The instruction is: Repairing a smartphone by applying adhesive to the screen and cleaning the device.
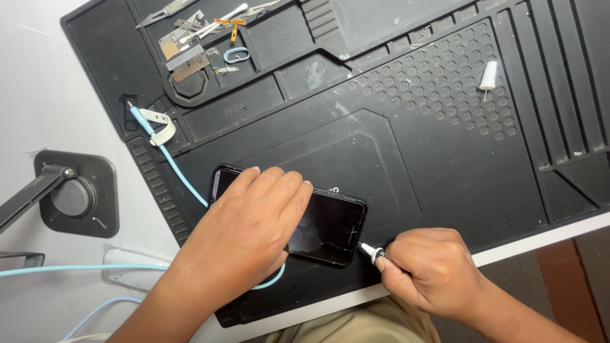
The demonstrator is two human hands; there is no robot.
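Head view: my left hand [254, 222], fingers flat together, presses the glossy black rectangular smartphone [327, 225]; my right hand [432, 270] pinches a thin metal-tipped screwdriver [372, 251] at its corner.

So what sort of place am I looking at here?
Probably a phone repair bench: a black compartmented work mat, small metal tools in its trays, and a smartphone held flat while a fine tool meets its edge.
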